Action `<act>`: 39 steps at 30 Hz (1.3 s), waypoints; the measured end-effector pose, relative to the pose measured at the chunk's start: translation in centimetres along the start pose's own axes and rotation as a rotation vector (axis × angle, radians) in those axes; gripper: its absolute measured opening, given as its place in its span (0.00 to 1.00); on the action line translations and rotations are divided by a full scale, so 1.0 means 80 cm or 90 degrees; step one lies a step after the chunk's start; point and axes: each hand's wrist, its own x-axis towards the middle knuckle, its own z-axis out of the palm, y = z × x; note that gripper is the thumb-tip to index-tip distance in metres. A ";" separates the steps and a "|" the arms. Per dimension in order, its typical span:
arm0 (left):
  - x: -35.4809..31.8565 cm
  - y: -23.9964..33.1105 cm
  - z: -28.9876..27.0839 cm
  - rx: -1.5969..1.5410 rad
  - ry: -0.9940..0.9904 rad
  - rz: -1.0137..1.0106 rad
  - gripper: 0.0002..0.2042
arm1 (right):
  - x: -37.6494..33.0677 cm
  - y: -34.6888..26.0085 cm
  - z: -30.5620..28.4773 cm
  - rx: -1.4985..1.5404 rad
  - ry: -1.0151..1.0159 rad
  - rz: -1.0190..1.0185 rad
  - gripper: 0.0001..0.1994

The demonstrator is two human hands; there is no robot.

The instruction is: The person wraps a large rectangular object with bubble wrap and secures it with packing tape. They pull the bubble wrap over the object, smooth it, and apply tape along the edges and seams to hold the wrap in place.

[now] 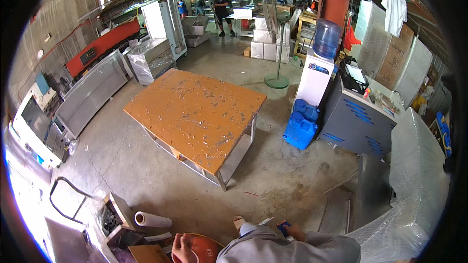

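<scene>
My left hand point(182, 249) sits at the bottom edge, its fingers closed over the rim of a round orange-brown object point(204, 246) that looks like a big roll of tape. My right hand point(294, 233), coming out of a grey sleeve point(292, 251), grips a small blue tool point(284, 226), possibly a cutter. A small white piece point(266, 221) lies on the concrete floor just left of it. Both hands are low, close to the floor.
An orange-topped metal-frame table point(195, 112) stands in the middle. A white film roll point(153, 220) and a cardboard box point(146, 253) lie at lower left. Blue jerrycans point(300, 129), a water dispenser point(317, 75), a grey cabinet point(356, 122) and plastic-wrapped equipment point(414, 165) stand right. A person point(222, 12) stands far back.
</scene>
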 end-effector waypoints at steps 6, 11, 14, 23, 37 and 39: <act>0.100 0.030 0.109 0.027 -0.074 -0.035 0.26 | 0.037 -0.198 -0.043 0.121 0.056 -0.085 0.35; 0.213 0.043 0.198 0.090 -0.257 -0.078 0.25 | 0.041 -0.261 -0.078 0.195 0.186 -0.111 0.32; 0.272 0.036 0.257 0.103 -0.371 -0.126 0.24 | 0.015 -0.237 -0.068 0.361 0.235 -0.016 0.31; 0.339 0.034 0.404 0.224 -0.698 -0.175 0.19 | -0.164 -0.108 0.169 0.430 0.361 0.514 0.33; 0.074 -0.051 0.563 0.560 -1.111 -0.177 0.21 | -0.345 -0.260 0.378 0.770 0.442 0.979 0.32; 0.037 -0.086 0.565 0.526 -1.172 -0.165 0.18 | -0.345 -0.258 0.361 0.846 0.394 1.014 0.33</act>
